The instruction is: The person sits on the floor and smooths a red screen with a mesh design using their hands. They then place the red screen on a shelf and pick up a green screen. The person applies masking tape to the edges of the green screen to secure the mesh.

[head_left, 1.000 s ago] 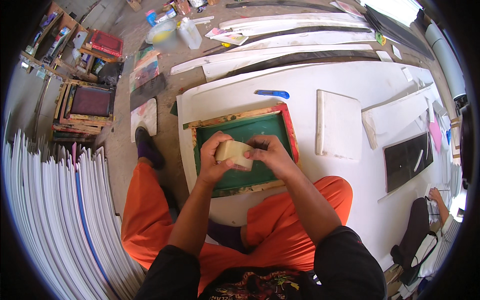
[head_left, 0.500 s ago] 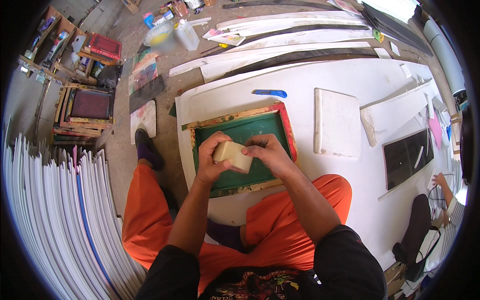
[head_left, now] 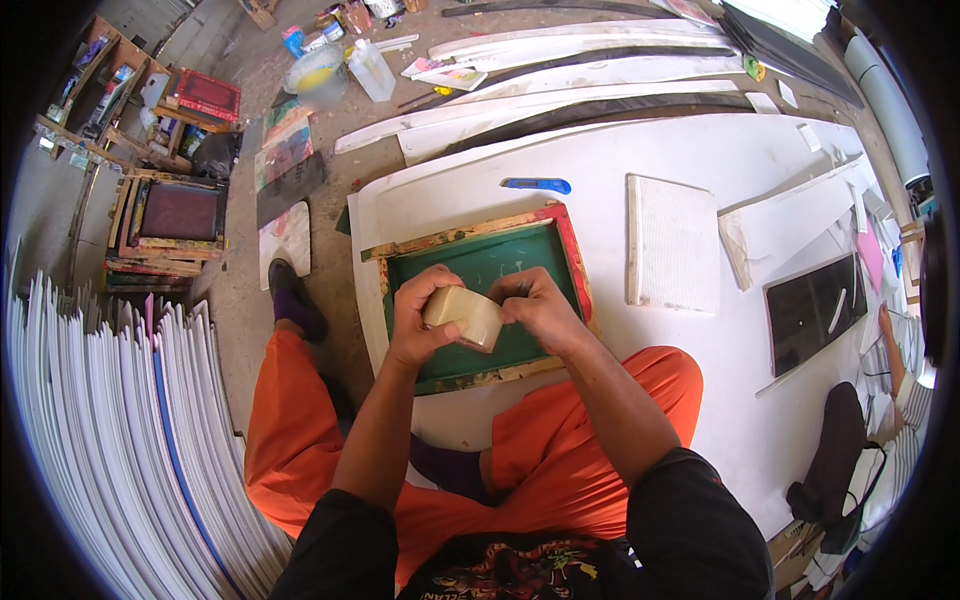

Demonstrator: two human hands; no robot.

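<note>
Both grips [head_left: 478, 312] — tape roll [head_left: 464, 316], above frame [head_left: 565, 250]

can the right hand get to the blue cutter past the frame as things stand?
Probably yes. The cutter lies bare on the white board just beyond the frame, nothing over it. But the right hand is on the tape roll.

Your workshop floor, seen from above

You sit on bare concrete floor [head_left: 330, 330]; stacked white boards [head_left: 110, 430] line your left, daylight overhead.

A blue utility knife [head_left: 537, 185] and white slab [head_left: 672, 243] are seen on a white board [head_left: 720, 420]; white panels [head_left: 110, 440] are stacked alongside.
</note>
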